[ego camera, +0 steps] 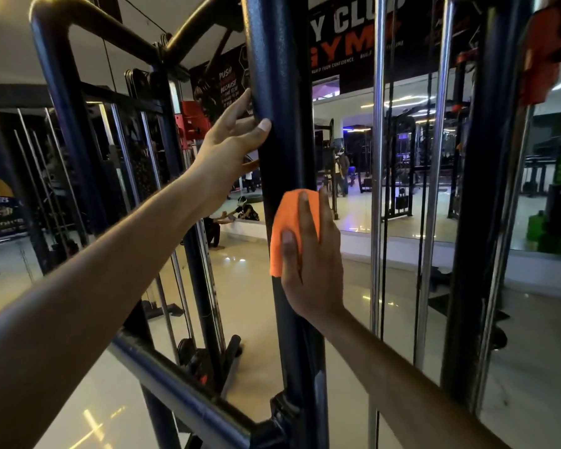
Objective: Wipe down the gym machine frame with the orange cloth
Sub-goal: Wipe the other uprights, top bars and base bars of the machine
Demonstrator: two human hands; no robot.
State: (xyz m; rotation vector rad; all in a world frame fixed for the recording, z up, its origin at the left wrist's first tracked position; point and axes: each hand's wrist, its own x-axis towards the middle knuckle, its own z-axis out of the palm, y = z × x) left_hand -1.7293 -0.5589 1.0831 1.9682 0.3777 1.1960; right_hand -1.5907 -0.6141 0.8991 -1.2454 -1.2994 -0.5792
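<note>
Orange folded cloth (pixel 285 234) pressed against the black painted steel upright post (pixel 277 76) of a gym machine frame, centre of the scene.

Right hand (pixel 310 254) lays straight fingers flat over the cloth, holding it to the post's near face; the cloth's far side is hidden behind the post and under the palm. Left hand (pixel 232 140) grips the same post higher up, thumb curled across the front, fingertips wrapped out of sight behind it. Both forearms run off the bottom edge. To the right stand two chrome guide rods (pixel 377 189), cut off top and bottom. Beyond, a wall mirror (pixel 402 124) reflects dim machines and small, indistinct figures; a dark banner (pixel 353 30) above is only partly readable.
</note>
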